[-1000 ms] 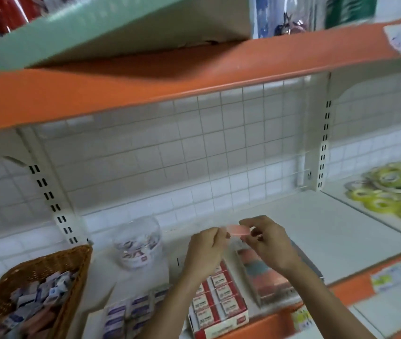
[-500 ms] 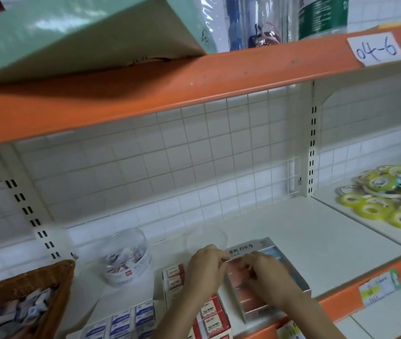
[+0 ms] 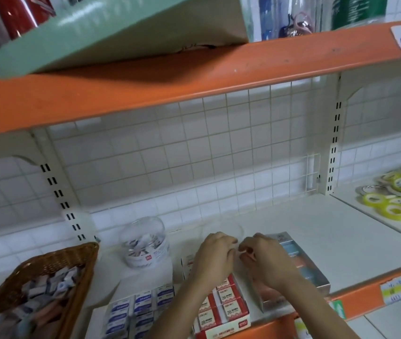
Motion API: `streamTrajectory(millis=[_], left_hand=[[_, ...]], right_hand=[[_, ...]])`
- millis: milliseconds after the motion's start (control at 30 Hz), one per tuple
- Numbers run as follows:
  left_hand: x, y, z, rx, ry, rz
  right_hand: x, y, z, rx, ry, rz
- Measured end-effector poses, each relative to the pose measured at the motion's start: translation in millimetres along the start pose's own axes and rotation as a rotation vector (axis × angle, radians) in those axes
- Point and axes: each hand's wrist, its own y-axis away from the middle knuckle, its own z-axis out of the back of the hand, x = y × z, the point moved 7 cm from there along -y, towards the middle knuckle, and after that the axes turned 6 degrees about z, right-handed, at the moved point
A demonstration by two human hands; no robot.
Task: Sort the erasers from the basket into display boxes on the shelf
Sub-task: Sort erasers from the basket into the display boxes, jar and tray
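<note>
1. Plenty of erasers [image 3: 45, 304] lying loose in the basket [image 3: 84, 270] at far left; more filed in rows in the red box [image 3: 221, 332] and silver box [image 3: 321, 287] at the front of the shelf [image 3: 329, 231].
2. Over the silver box's back end, left hand [image 3: 215, 259] and right hand [image 3: 267, 263], knuckles up, fingers curled, tips nearly meeting; cannot tell whether an eraser is pinched between them.
3. Probable step: seating one pastel eraser into its row.
4. Next: press it level, let go, then reach left to the basket, passing clear of the jar [image 3: 145, 245].
</note>
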Motion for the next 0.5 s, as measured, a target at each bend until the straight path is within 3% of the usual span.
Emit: streamTrajectory(millis=[500], left_hand=[[137.2, 75.0, 112.6, -0.117, -0.185, 0.233]], right_hand=[[170.3, -51.1, -78.9, 0.144, -0.159, 0.307]])
